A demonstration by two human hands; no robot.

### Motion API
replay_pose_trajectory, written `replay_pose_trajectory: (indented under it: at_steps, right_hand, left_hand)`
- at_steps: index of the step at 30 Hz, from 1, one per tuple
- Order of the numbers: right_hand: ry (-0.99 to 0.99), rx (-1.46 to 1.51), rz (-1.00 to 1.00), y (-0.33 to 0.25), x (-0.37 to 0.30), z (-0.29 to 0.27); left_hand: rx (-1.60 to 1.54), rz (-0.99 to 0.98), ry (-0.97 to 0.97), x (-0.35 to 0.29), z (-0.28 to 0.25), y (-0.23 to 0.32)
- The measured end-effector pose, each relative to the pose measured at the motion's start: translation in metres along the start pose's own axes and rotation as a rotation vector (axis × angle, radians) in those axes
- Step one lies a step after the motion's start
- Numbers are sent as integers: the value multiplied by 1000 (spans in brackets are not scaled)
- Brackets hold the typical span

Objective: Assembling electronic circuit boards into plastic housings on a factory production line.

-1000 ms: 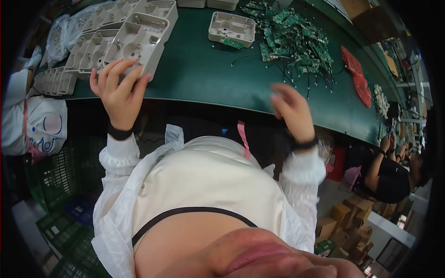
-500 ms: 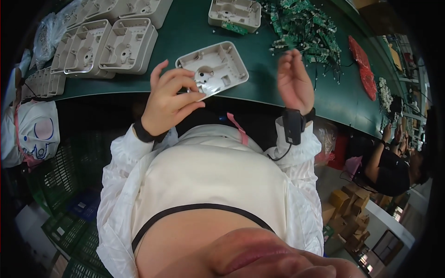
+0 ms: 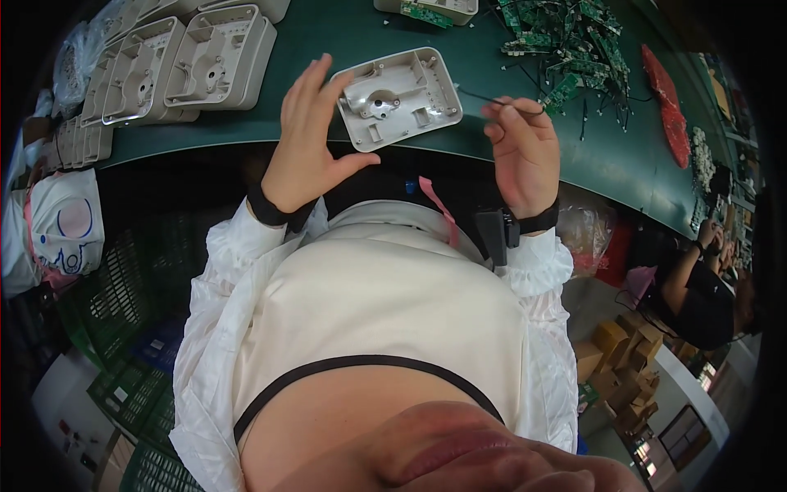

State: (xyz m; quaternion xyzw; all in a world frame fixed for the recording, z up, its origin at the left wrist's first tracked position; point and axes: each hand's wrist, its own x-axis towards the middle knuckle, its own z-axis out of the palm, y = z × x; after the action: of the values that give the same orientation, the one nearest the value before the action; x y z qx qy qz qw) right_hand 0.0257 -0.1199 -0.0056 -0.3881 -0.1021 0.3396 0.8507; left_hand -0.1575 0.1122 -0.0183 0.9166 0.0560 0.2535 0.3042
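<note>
A light grey plastic housing (image 3: 399,98) lies open side up near the table's front edge, showing inner ribs and a round hole. My left hand (image 3: 316,139) is at its left side, fingers spread and thumb out, holding nothing; I cannot tell whether the fingertips touch the rim. On the housing's right, my right hand (image 3: 526,152) pinches a thin black cable (image 3: 484,97) between thumb and fingers. The cable's far end points left toward the housing. A pile of green circuit boards (image 3: 566,49) with dark leads lies beyond my right hand.
Several more grey housings (image 3: 217,61) stand at the far left beside a clear plastic bag (image 3: 74,70). Another housing (image 3: 447,8) with a green board is at the back. A red bag (image 3: 666,107) lies at right. A co-worker (image 3: 697,287) sits farther right.
My right hand has come back from the board pile and now pinches a black cable. My left hand has let go of the housing and opened. The housing now lies turned on the table.
</note>
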Motion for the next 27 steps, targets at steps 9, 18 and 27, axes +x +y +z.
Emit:
replay_pose_trajectory:
  at_steps: [9,18,27]
  right_hand:
    - [35,-625,4,11,-4,51]
    - [94,-854,-56,21,0,48]
    - [-77,-1418,-826,31,-2,53]
  left_hand:
    - [-75,-140,-8,8,0,14]
    - [-125,-83,-12,15,2,30]
    - [-364,-102,10,16,15,39]
